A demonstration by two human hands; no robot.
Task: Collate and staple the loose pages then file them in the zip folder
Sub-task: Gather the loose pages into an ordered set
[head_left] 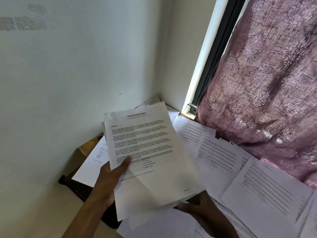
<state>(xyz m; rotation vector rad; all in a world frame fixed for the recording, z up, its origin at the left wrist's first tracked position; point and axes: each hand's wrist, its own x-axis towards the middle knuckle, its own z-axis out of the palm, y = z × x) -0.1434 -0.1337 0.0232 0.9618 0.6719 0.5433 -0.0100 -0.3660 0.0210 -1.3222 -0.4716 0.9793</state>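
My left hand (109, 177) holds a small stack of printed pages (151, 160) up off the table, thumb pressed on the front sheet near its left edge. The top sheet has a title, paragraphs and a small table. My right hand (199, 206) is below the stack's lower right corner, partly hidden by it, fingers reaching under the pages; what it grips is unclear. Several loose printed pages (267, 189) lie spread over the table on the right. No stapler or zip folder can be seen.
A wooden table (86, 148) stands in a corner against a white wall. A dark object (80, 188) lies at the table's left edge, partly under paper. A purple patterned curtain (267, 83) hangs over the window on the right, touching the far pages.
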